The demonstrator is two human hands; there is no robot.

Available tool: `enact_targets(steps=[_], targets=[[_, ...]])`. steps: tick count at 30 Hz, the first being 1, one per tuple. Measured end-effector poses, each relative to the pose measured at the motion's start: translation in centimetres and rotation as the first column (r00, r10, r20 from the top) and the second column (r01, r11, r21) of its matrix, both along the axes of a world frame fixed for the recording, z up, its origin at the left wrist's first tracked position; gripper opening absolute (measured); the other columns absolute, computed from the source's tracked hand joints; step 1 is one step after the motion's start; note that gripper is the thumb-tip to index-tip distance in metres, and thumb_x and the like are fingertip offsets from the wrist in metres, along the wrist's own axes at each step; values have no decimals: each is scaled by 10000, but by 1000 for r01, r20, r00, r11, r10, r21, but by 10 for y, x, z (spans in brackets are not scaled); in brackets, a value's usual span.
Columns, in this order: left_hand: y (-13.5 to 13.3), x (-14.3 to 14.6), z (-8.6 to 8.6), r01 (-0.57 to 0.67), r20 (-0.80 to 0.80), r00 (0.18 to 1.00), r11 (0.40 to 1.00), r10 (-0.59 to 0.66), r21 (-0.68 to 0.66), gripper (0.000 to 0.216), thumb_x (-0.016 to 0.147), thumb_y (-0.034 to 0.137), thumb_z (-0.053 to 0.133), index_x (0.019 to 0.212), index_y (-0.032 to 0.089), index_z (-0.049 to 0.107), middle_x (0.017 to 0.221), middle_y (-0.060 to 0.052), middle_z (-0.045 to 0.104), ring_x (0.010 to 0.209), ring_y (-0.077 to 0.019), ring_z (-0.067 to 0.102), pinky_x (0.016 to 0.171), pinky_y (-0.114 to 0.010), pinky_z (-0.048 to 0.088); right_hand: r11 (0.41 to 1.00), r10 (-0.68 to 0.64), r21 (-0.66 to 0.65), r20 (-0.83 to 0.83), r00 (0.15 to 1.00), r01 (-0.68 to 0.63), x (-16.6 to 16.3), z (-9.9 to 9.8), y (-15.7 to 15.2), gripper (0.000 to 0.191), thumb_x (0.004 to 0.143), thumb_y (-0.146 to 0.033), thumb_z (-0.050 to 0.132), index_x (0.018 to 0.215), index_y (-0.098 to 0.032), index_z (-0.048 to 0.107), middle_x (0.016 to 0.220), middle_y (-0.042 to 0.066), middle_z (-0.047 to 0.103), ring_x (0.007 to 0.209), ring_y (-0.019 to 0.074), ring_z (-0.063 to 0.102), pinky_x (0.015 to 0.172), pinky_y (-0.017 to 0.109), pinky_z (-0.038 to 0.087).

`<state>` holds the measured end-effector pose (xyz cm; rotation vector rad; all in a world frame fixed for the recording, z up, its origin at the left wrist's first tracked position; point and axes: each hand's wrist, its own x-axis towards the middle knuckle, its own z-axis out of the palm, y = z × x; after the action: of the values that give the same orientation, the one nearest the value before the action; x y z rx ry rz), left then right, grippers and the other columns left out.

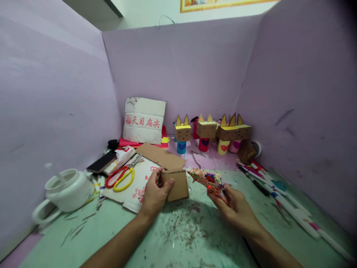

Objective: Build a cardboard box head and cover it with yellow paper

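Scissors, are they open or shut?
Shut: the scissors lie with both blades together and the red and yellow handles side by side.

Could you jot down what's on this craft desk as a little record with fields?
left hand: grips a cardboard box
right hand: holds patterned paper
left of the hands: scissors, white pot, phone
back: row of cardboard figures, white carton
right: markers along the wall
surface: green mat strewn with scraps
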<state>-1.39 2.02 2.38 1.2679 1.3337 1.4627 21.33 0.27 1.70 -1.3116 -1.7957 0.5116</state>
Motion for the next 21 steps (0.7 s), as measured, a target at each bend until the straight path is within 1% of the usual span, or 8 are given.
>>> enact_targets(steps=[2,4,9,12,14,16,21], targets=[[0,-1,2,18,38,999,1000,-18,0,694,621,484,736,1170,126,509,1169,-172,646,1096,-296,620,938,-407,490,1000,-3,-7,-27,1000,2,1,0,1,270,812,-410,510,650,-194,521,528,-18,479,478,135,421,456,255,313],[1,-1,4,22,59,998,1000,-22,-12,700,612,484,740,1163,124,502,1176,-177,642,1096,-297,620,933,-407,492,1000,1,-18,-67,998,-2,1,1,2,252,810,-404,521,683,-188,549,546,-6,515,501,153,456,473,266,349],[-1,1,11,46,123,992,998,-39,-48,731,586,502,747,1151,116,489,1203,-192,633,1123,-307,604,953,-410,477,999,4,-36,-226,974,-12,1,4,5,249,788,-422,563,781,-178,614,654,34,617,610,208,568,557,301,452],[-2,2,13,48,155,987,997,-37,-67,734,579,522,749,1138,119,496,1215,-193,629,1134,-316,595,951,-410,475,997,35,-49,-300,953,-52,3,5,6,259,781,-419,578,829,-174,649,679,33,629,614,199,584,543,283,455],[-2,2,13,48,168,985,996,-35,-76,735,574,526,756,1134,123,501,1226,-191,622,1143,-320,588,952,-408,471,995,70,-49,-322,944,-90,4,6,5,266,785,-420,577,833,-171,660,636,16,599,558,173,554,495,263,424],[-2,2,13,53,171,985,996,-39,-78,745,575,529,762,1143,124,499,1244,-192,609,1150,-319,582,957,-405,466,992,103,-35,-324,940,-120,3,8,3,256,793,-413,572,821,-172,657,617,8,580,534,158,530,479,254,407],[-3,0,11,73,162,985,995,-61,-67,784,588,556,757,1174,113,484,1260,-197,593,1158,-318,573,952,-398,468,990,140,15,-318,938,-142,0,15,-1,198,771,-373,587,768,-180,628,674,38,632,616,186,575,563,276,463]])
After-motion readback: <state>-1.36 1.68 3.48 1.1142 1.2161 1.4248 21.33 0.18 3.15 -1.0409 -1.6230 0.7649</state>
